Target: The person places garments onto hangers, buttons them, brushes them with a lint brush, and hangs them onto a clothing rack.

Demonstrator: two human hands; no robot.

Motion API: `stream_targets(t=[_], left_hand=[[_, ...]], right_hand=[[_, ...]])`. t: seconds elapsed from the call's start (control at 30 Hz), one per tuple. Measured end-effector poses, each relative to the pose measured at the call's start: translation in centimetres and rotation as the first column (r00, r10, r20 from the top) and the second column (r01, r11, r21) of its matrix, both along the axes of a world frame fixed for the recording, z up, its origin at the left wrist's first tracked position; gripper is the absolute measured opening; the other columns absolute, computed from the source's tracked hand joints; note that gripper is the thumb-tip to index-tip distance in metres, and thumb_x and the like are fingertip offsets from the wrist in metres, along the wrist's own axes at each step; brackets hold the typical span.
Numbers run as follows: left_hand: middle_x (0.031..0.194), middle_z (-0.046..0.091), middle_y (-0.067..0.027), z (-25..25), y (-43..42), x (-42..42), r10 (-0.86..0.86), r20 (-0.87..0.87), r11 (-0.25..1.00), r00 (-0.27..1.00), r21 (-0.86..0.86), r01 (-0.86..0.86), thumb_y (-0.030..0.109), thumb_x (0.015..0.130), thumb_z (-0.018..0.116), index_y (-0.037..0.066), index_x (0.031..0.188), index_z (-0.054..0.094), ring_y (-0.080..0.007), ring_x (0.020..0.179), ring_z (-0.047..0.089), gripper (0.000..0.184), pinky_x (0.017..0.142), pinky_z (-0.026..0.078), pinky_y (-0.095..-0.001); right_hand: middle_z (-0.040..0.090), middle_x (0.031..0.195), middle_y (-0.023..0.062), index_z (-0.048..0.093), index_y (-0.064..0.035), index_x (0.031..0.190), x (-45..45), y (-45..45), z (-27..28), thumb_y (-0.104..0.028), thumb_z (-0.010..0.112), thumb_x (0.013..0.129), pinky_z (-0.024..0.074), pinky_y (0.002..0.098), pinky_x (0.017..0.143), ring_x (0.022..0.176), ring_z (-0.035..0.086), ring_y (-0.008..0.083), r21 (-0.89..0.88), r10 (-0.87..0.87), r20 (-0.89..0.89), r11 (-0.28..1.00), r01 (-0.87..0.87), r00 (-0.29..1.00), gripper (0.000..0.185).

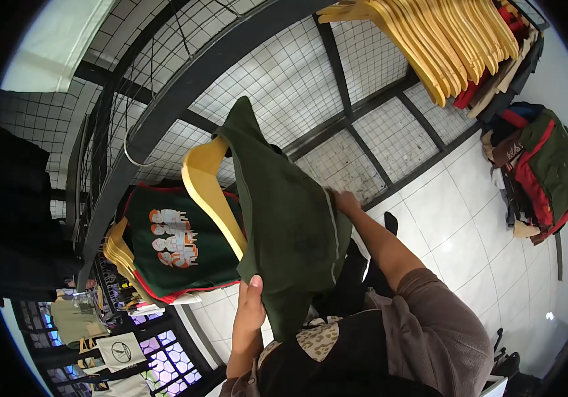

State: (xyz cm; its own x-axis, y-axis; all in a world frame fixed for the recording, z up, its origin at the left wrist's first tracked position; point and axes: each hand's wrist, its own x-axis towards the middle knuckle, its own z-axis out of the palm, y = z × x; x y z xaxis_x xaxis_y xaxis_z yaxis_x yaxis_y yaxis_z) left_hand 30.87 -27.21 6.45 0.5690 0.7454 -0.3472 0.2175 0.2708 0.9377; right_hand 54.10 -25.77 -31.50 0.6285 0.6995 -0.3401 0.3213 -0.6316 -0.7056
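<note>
A dark green garment (281,212) hangs partly on a wooden hanger (208,188), whose metal hook loops by a black rail. One end of the hanger goes in under the cloth. My left hand (251,306) grips the garment's lower edge near that end, thumb on the front and fingers mostly hidden behind. Along the opposite side, by a pale seam, my right hand (345,200) is closed on the cloth's edge, its fingertips partly out of sight. Just behind the hanger is a dark green garment with red trim and a printed row of figures (173,238).
A black rack frame (194,73) with wire mesh runs across the upper view. Many wooden hangers (429,46) hang at the upper right. Folded clothes and a green-and-red bag-like bundle (542,172) lie on the white tiled floor (469,218). Tote bags (120,352) hang at lower left.
</note>
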Motion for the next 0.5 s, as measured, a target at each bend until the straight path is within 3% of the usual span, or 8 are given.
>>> stream_targets(t=[0.07, 0.13, 0.17, 0.2, 0.3, 0.37, 0.43, 0.5], left_hand=[[0.134, 0.041, -0.0141, -0.2, -0.5, 0.2, 0.021, 0.011, 1.0, 1.0, -0.001, -0.02, 0.028, 0.093, 0.037, -0.003, 0.135, 0.03, -0.0223, 0.123, 0.039, 0.053, 0.102, 0.028, -0.0316], [0.134, 0.041, -0.0144, -0.3, -0.4, 0.6, 0.032, 0.027, 0.999, 0.999, 0.001, -0.032, 0.028, 0.092, 0.037, -0.003, 0.135, 0.03, -0.0226, 0.123, 0.039, 0.054, 0.102, 0.028, -0.0319], [0.133, 0.041, -0.0146, -0.2, -0.6, 0.7, 0.048, 0.034, 0.998, 0.998, -0.03, -0.047, 0.028, 0.092, 0.037, -0.004, 0.135, 0.03, -0.023, 0.122, 0.039, 0.053, 0.102, 0.028, -0.032], [0.133, 0.041, -0.0149, -0.2, -0.7, 0.8, 0.062, 0.038, 0.996, 0.997, -0.06, -0.059, 0.028, 0.092, 0.036, -0.004, 0.135, 0.03, -0.0233, 0.122, 0.04, 0.053, 0.102, 0.029, -0.0321], [0.133, 0.042, -0.0151, -0.2, -0.5, 1.2, 0.071, -0.016, 0.996, 0.997, -0.053, -0.072, 0.029, 0.092, 0.036, -0.003, 0.135, 0.031, -0.0236, 0.121, 0.04, 0.053, 0.101, 0.029, -0.0321], [0.133, 0.042, -0.015, -0.7, -0.3, 1.2, 0.053, -0.01, 0.998, 0.999, -0.019, -0.054, 0.029, 0.093, 0.036, -0.003, 0.134, 0.031, -0.0236, 0.121, 0.041, 0.053, 0.101, 0.029, -0.0319], [0.133, 0.042, -0.0149, -0.3, -0.4, 1.6, 0.03, -0.01, 1.0, 1.0, 0.01, -0.03, 0.029, 0.093, 0.037, -0.003, 0.134, 0.031, -0.0235, 0.121, 0.041, 0.053, 0.101, 0.029, -0.0318], [0.132, 0.042, -0.0147, 1.1, -1.0, 2.9, 0.14, -0.076, 0.99, 0.987, -0.012, -0.141, 0.03, 0.093, 0.037, -0.003, 0.134, 0.031, -0.023, 0.12, 0.042, 0.053, 0.1, 0.03, -0.0315]], right_hand=[[0.06, 0.088, 0.0297, 0.063, -0.0009, 0.093, -0.4, -2.4, -3.2, -0.048, 0.036, 0.092, 0.046, 0.0484, 0.076, 0.087, 0.058, 0.0433, -0.017, 0.119, 0.072, 0.993, -0.118, 0.99, 0.054], [0.059, 0.08, 0.029, 0.062, 0.0017, 0.091, 0.1, -3.4, -1.3, -0.046, 0.037, 0.092, 0.0467, 0.0478, 0.075, 0.087, 0.059, 0.0411, -0.125, -0.242, -0.122, 0.966, 0.227, 0.963, 0.054], [0.057, 0.069, 0.023, 0.06, 0.0016, 0.084, -0.7, -3.1, -2.0, -0.041, 0.037, 0.095, 0.0455, 0.0454, 0.066, 0.074, 0.059, 0.0379, -0.021, -0.307, 0.047, 0.951, 0.308, 0.951, 0.049], [0.057, 0.069, 0.023, 0.06, 0.0016, 0.084, -1.2, -3.1, 0.1, -0.041, 0.037, 0.095, 0.0455, 0.0454, 0.066, 0.074, 0.059, 0.0379, -0.029, -0.31, 0.047, 0.95, 0.312, 0.95, 0.049], [0.049, 0.062, 0.0171, 0.051, 0.0006, 0.076, -3.3, -3.2, 4.0, -0.037, 0.036, 0.097, 0.0353, 0.0412, 0.055, 0.057, 0.046, 0.0301, 0.498, -0.441, -0.305, 0.682, 0.536, 0.844, 0.045], [0.053, 0.072, 0.0251, 0.055, 0.0021, 0.089, -5.7, -4.8, 4.8, -0.038, 0.037, 0.096, 0.0403, 0.0463, 0.062, 0.068, 0.053, 0.0408, 0.376, -0.329, -0.316, 0.818, 0.436, 0.89, 0.045], [0.058, 0.078, 0.0232, 0.058, 0.0009, 0.095, -9.0, -7.0, -1.4, -0.042, 0.037, 0.095, 0.0446, 0.0458, 0.066, 0.074, 0.058, 0.0391, 0.178, -0.025, -0.266, 0.981, 0.075, 0.964, 0.048], [0.062, 0.083, 0.0224, 0.06, -0.0014, 0.098, -10.6, -10.6, -8.1, -0.049, 0.037, 0.092, 0.0475, 0.0469, 0.071, 0.084, 0.061, 0.0378, 0.103, 0.493, 0.092, 0.859, -0.501, 0.865, 0.054]])
